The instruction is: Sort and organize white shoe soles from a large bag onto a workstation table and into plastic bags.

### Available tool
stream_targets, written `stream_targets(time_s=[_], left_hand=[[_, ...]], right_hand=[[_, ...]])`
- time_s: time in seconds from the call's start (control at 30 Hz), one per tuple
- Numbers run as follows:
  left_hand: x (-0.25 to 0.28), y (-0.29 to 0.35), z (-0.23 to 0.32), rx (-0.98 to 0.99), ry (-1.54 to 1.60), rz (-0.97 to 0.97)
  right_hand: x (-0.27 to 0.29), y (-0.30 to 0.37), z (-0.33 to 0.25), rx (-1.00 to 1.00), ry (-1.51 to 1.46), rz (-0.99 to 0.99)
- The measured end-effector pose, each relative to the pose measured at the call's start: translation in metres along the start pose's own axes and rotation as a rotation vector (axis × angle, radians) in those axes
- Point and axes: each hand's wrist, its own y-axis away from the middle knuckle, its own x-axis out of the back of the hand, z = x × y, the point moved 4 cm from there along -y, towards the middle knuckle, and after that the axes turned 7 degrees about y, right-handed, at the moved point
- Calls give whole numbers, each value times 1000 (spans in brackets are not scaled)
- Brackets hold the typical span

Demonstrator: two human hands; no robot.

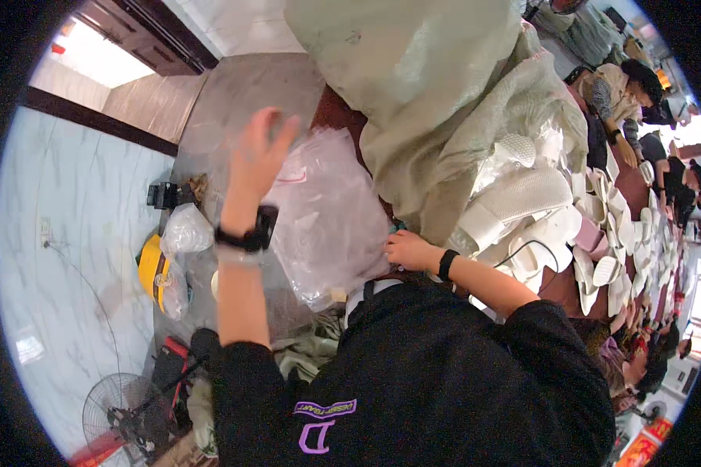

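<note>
A stack of clear plastic bags [327, 210] lies flat in front of me. My left hand [261, 152] is raised at its far left side, blurred, with thumb and fingers apart and nothing visible in it. Along the right edge of the bags, my right hand [410, 251] has its fingers curled. Something small and teal shows beside those fingers, and what they grip is hidden. White slippers [522, 198] are heaped to the right of that hand. Behind it hangs a large pale green woven sack [413, 93].
Several white slippers [607, 270] spread along the reddish-brown table at right, where other people [627, 89] work. A standing fan [125, 409] is at lower left. By the left wall sit a yellow item [151, 268] and a bundled clear plastic bag [187, 229].
</note>
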Motion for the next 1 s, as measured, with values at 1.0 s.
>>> stream_targets(time_s=[1.0], left_hand=[[-121,-41,-224,534,755,-756]], right_hand=[[-3,0,-11,-117,-52,67]])
